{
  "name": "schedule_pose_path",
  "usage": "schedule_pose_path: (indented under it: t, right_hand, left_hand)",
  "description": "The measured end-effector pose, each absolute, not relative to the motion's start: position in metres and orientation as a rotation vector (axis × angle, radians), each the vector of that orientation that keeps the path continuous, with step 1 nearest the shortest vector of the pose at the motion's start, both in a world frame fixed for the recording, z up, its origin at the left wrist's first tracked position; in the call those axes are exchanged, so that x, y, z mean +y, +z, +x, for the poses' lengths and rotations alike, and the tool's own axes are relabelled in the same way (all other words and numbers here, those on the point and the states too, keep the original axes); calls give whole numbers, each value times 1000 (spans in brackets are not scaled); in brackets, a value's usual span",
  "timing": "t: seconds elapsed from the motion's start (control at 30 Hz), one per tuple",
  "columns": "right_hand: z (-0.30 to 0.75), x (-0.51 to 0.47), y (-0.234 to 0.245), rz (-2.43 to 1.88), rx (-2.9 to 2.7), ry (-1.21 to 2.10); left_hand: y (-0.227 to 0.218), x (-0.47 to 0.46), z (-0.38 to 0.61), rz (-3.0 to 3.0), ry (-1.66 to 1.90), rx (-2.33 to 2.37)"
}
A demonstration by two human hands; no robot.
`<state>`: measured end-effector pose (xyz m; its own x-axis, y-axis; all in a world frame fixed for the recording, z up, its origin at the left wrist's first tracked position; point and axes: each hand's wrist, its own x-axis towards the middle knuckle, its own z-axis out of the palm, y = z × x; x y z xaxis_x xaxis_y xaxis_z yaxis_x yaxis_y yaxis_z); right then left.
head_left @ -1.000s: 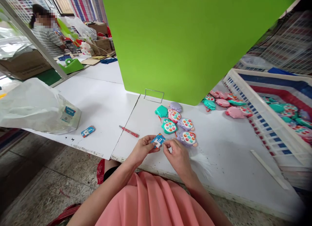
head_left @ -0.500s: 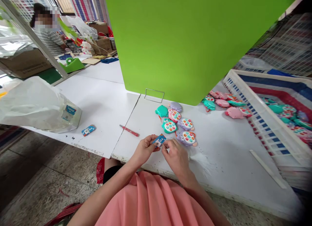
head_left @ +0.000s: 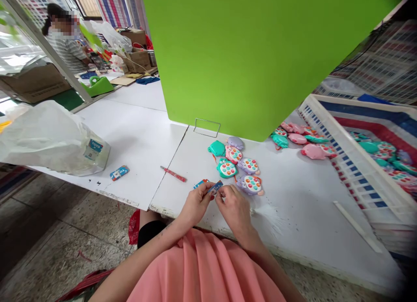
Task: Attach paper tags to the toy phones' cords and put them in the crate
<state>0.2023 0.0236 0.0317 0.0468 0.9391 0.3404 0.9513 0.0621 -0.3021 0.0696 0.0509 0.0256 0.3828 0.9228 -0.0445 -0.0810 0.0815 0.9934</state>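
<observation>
A small blue printed card (head_left: 216,187) is pinched in my left hand (head_left: 197,203), tilted above the table's front edge. My right hand (head_left: 235,205) is closed at the card's right edge; whatever its fingertips pinch is too small to make out. Just behind my left fingers lies another blue card (head_left: 201,183), partly hidden by them. Beyond my hands sit several animal-shaped toys with coloured dots, among them a teal toy (head_left: 226,168) and a purple toy (head_left: 250,184). A bundle of thin white strands (head_left: 269,215) rests beside my right hand.
Left on the white table (head_left: 137,132) are red-handled tweezers (head_left: 174,174), a blue card stack (head_left: 119,173) and a plastic bag (head_left: 55,141). A green panel (head_left: 228,67) stands ahead. At right are a white crate (head_left: 345,150) of toys and a white strip (head_left: 356,226). A person (head_left: 67,50) sits far left.
Another blue card now shows on the table behind my left fingers. The card in my left hand has tilted and shows less of its face. My right hand has hardly moved.
</observation>
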Motion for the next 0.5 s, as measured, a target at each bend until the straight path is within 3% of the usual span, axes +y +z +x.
schedule_pose_path:
  t: [0.13, 0.33, 0.5]
  right_hand:
    - [207, 28, 31, -1693, -1732, 240]
    - [216, 27, 29, -1335, -1312, 1113]
    - [212, 21, 25, -1215, -1061, 1274]
  left_hand:
    - [32, 49, 64, 1359, 929, 909]
    - [34, 58, 57, 1202, 937, 812]
    - [32, 59, 61, 1097, 900, 764]
